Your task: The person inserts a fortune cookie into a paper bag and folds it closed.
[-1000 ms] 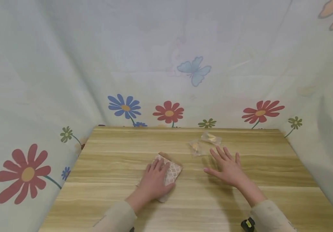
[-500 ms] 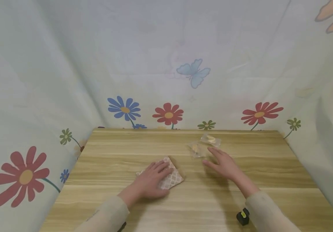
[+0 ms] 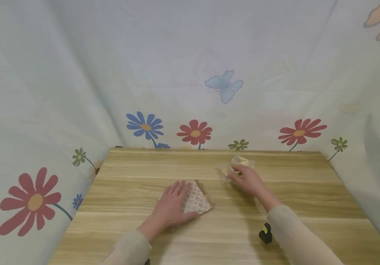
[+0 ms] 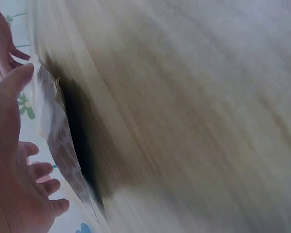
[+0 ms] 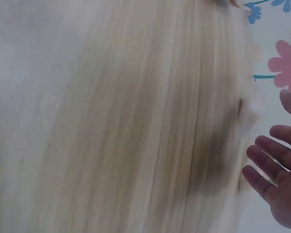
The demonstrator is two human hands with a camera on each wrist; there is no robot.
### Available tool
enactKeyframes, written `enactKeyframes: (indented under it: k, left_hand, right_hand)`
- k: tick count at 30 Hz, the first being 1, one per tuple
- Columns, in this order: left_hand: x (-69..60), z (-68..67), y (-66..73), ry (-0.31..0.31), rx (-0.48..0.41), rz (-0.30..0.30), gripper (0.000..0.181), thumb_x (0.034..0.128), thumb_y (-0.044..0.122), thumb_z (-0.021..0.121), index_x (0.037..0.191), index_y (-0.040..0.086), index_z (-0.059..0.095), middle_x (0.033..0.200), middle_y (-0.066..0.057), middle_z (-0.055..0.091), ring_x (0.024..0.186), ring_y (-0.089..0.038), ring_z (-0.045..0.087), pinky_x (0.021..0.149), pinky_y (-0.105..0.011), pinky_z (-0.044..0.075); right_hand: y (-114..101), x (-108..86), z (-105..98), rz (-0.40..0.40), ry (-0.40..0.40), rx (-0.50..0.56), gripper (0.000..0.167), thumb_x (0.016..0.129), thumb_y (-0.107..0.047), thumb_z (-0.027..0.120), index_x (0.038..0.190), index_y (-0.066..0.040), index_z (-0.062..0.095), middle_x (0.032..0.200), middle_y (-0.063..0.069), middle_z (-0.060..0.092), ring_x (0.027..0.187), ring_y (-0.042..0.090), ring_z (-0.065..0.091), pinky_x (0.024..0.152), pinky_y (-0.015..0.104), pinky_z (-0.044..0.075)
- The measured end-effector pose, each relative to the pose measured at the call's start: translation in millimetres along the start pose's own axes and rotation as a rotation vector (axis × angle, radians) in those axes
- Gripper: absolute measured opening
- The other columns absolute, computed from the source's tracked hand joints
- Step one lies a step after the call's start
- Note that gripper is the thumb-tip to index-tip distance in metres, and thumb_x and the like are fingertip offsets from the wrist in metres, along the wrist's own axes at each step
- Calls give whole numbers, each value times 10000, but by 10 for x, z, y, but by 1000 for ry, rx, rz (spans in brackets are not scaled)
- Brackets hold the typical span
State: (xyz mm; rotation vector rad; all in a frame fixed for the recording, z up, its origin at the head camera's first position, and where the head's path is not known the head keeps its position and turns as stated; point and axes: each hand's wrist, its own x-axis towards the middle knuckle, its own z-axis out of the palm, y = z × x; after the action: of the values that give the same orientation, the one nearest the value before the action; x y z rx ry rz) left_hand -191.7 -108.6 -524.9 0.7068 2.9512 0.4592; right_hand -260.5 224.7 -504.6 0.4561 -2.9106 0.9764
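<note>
A flat, patterned paper packet (image 3: pixel 197 200) lies on the wooden table, partly covered by my left hand (image 3: pixel 171 208), whose spread fingers rest on it. In the left wrist view the packet (image 4: pixel 63 141) stands slightly proud of the table beside my left hand (image 4: pixel 14 160). Two small clear bags with yellowish contents lie farther back: the nearer bag (image 3: pixel 224 172) is at the fingertips of my right hand (image 3: pixel 249 181), the other bag (image 3: pixel 243 161) just behind. Whether the fingers touch the nearer bag cannot be told. The right wrist view shows my right hand (image 5: pixel 276 170) with fingers apart.
The wooden table (image 3: pixel 137 165) meets a hanging cloth (image 3: pixel 163 73) printed with flowers and a butterfly, which runs along the back and both sides. A small black device (image 3: pixel 265 233) with a yellow mark sits by the right sleeve.
My right hand has moved left and its fingers have drawn closer together, near the nearer bag. The packet has turned somewhat under my left hand, which still rests on it.
</note>
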Motion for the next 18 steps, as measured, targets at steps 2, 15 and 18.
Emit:
enactKeyframes:
  k: [2,15,18]
  left_hand:
    - [-6,7,1,0,2,-19,1091,905,777,634,1697,115,283,1740,-187,267,1610,-411,226,1295,-600,181]
    - [-47,9,24,-2,32,-31,1084,911,786,614,1698,117,283,1731,-195,289,1603,-417,244,1287,-609,211]
    - [-44,5,27,0,31,-25,1067,914,766,630,1698,128,287,1726,-195,301,1599,-421,253,1284,-617,212]
  right_hand:
    - [-5,45,37,-11,7,-5,529,1079,-280,653,1478,59,576,1466,267,611,1238,464,653,1069,631,505]
    - [-9,97,242,-108,39,-89,377,1053,-209,680,1365,2,690,1363,229,686,1304,465,597,1142,634,435]
    - [-26,65,276,-146,39,-71,342,1041,-184,694,1338,-14,709,1325,219,702,1275,451,610,1124,632,449]
